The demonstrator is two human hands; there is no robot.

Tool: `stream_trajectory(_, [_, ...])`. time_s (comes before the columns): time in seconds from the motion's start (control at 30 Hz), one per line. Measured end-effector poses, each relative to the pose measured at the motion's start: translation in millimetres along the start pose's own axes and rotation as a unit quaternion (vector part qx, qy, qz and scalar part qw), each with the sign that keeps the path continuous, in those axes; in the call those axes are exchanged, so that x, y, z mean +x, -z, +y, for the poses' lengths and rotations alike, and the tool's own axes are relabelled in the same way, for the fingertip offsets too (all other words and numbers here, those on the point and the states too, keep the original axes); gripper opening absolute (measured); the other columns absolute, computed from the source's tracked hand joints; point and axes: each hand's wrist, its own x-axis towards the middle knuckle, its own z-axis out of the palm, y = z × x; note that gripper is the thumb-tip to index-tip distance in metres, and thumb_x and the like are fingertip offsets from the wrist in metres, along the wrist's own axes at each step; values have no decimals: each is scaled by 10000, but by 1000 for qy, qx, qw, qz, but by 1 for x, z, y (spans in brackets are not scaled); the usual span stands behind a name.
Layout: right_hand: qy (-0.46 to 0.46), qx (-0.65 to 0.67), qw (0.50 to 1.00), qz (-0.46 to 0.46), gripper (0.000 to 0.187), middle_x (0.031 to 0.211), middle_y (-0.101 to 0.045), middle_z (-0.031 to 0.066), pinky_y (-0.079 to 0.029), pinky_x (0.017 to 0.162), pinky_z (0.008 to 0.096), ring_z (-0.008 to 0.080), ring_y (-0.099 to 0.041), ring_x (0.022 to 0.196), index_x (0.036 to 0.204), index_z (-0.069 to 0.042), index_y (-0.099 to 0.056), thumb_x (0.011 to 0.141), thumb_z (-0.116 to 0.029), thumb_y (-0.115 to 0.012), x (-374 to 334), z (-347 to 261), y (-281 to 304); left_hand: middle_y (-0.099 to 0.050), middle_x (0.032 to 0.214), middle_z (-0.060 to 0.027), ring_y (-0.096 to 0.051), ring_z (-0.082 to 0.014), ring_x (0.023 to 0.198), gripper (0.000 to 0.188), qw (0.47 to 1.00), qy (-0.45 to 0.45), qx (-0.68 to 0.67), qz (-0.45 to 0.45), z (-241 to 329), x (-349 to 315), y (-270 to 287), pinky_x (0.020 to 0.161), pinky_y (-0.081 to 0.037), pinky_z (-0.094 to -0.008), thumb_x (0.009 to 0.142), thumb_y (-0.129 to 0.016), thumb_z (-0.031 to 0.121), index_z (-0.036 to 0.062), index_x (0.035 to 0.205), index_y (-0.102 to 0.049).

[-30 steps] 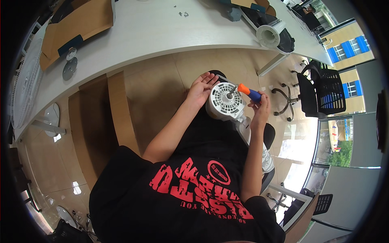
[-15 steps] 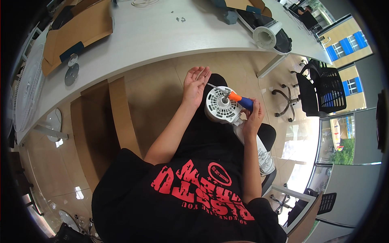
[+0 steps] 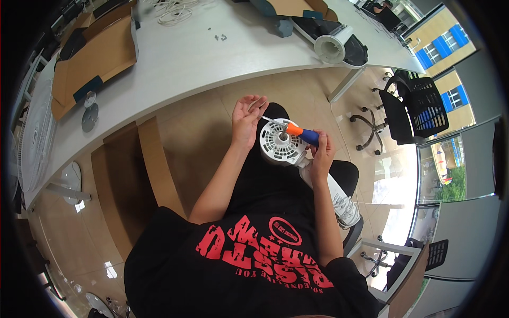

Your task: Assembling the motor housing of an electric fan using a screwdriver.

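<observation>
Screwdriver (image 3: 301, 133), orange and blue in the handle, lies near the centre of the head view, just toward 1 o'clock, its tip set into the hub of a round white slotted fan housing (image 3: 281, 143) that rests on the person's lap. Right hand (image 3: 321, 153) is closed around the blue end of the handle, fingers wrapped tight on it, at the 3 o'clock side of the housing. Left hand (image 3: 246, 121) sits at the housing's 10 o'clock edge, palm turned up, fingers loosely curled and apart; whether it pinches some small part I cannot tell, and a thin white piece runs from it toward the hub.

Up at 12 o'clock curves a long white table (image 3: 201, 58). At its 10 o'clock end lies a flattened brown cardboard box (image 3: 98, 55) with a dark blue rectangular patch on one flap. A coil of white cord (image 3: 172, 13) lies near the top edge, with a few small dark screws (image 3: 220, 37) just beside it. Toward 1 o'clock rests a white cylinder-shaped fan part (image 3: 331, 47) on a dark base. At 2 o'clock stands a black mesh office chair (image 3: 419, 106), and beyond it a yellow building wall with blue window frames (image 3: 440, 45). A white round fan grille (image 3: 34, 138) leans at 9 o'clock.
</observation>
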Motion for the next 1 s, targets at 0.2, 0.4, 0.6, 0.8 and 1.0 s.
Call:
stream_trajectory(0.2, [-18, -27, 999, 16, 359, 865, -665, 3, -417, 588, 219, 44, -530, 661, 1110, -13, -733, 1110, -339, -580, 1, 2, 1, -586, 1329, -134, -581, -331, 1366, 384, 1000, -16, -4, -8, -5, 1, 3, 1259, -425, -517, 980, -537, -158, 46, 1306, -524])
stream_trajectory(0.4, [-10, 14, 1000, 17, 338, 867, -671, 10, -435, 599, 228, 54, -538, 669, 1109, -15, -730, 1120, -316, -574, -2, 3, -1, -588, 1334, -132, -588, -325, 1355, 378, 999, -25, 25, -1, 0, 1, 1, 1258, -425, -515, 985, -546, -152, 53, 1302, -532])
stream_trajectory(0.6, [0, 19, 1000, -3, 338, 863, -671, 13, -430, 595, 213, 49, -566, 659, 1099, -26, -719, 1127, -323, -561, -1, 7, 0, -590, 1332, -130, -612, -299, 1336, 357, 998, -25, 52, -10, 2, 0, 0, 1233, -467, -483, 987, -541, -160, 40, 1283, -522])
stream_trajectory(0.8, [0, 30, 1000, -3, 325, 797, -586, -45, -386, 567, 215, 22, -468, 643, 1091, -16, -731, 1120, -305, -585, -1, 8, -2, -603, 1315, -140, -619, -304, 1331, 313, 997, -45, 59, -18, 3, -2, -3, 1232, -466, -493, 1007, -547, -144, 28, 1268, -529])
stream_trajectory(1.0, [0, 36, 999, 1, 334, 781, -574, -47, -374, 559, 218, 20, -457, 626, 1104, -14, -731, 1119, -315, -588, -1, 7, -3, -614, 1300, -131, -628, -308, 1315, 290, 996, -38, 80, -11, 2, -2, -3, 1222, -480, -485, 1020, -557, -114, 39, 1266, -542])
